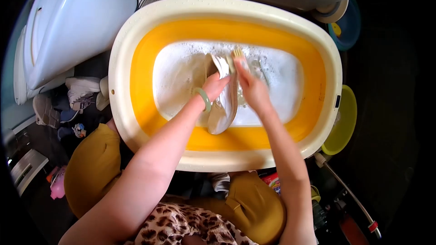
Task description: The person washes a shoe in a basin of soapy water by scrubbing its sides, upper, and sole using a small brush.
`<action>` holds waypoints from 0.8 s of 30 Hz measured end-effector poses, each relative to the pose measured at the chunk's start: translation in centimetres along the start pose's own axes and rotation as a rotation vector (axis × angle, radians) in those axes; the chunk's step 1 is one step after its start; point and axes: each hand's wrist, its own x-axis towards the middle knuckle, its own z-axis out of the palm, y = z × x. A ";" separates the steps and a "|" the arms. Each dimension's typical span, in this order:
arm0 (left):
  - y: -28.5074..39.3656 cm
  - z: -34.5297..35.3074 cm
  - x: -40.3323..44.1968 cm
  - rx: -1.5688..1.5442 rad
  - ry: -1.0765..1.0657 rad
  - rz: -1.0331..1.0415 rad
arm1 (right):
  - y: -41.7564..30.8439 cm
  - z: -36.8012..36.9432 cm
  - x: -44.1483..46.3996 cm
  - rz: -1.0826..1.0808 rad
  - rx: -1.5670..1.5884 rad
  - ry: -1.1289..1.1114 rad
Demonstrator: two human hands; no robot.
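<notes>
A white shoe [220,119] is held over the soapy water in a yellow and cream tub [181,147]. My left hand [215,86], with a pale green bangle [203,99] on its wrist, is closed around the shoe's middle. The sole's edge faces right. My right hand [252,89] is closed on a small brush [237,53] with yellowish bristles, at the shoe's right side near its upper end. The brush's handle is mostly hidden in my fingers, and the right hand is slightly blurred. Suds float on the cloudy water [175,77].
Several shoes [81,91] lie on the floor left of the tub. A large white basin [86,22] stands at upper left. A lime-green basin [341,124] and a blue basin [349,29] are at the right. A metal pole [347,190] lies at lower right.
</notes>
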 end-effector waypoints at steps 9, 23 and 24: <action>0.8 -0.1 -0.6 -0.122 -0.026 -0.089 | 1.0 0.5 0.6 0.018 -0.010 0.020; 3.2 -1.9 -0.3 0.057 0.021 -0.101 | 4.5 1.2 -1.8 0.180 -0.118 -0.038; 4.8 -2.1 -1.0 0.088 0.009 -0.091 | 4.2 1.0 -1.6 0.209 -0.250 -0.097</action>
